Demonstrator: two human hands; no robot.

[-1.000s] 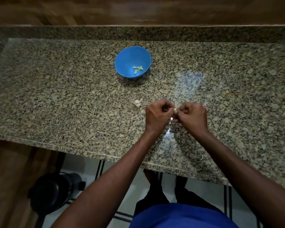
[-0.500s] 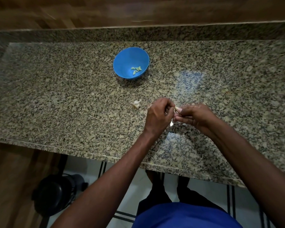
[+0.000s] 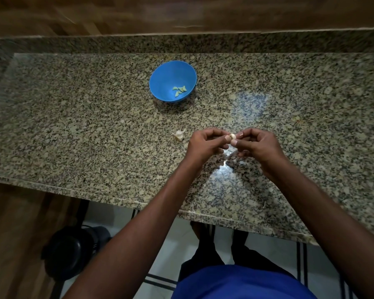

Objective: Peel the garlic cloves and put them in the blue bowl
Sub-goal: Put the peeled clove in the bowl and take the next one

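— What changed since half a second ago?
— We've drawn our fists slightly apart; the garlic clove [image 3: 232, 136] now shows pale between them, above the counter [image 3: 73, 137].
— Grip?
— Left hand [image 3: 205, 144] and right hand [image 3: 257, 145] both pinch it by the fingertips, nearer than the blue bowl [image 3: 173, 84].

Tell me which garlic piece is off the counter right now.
The garlic clove pinched between both hands; the garlic chunk lies on the counter, the rest in the blue bowl.
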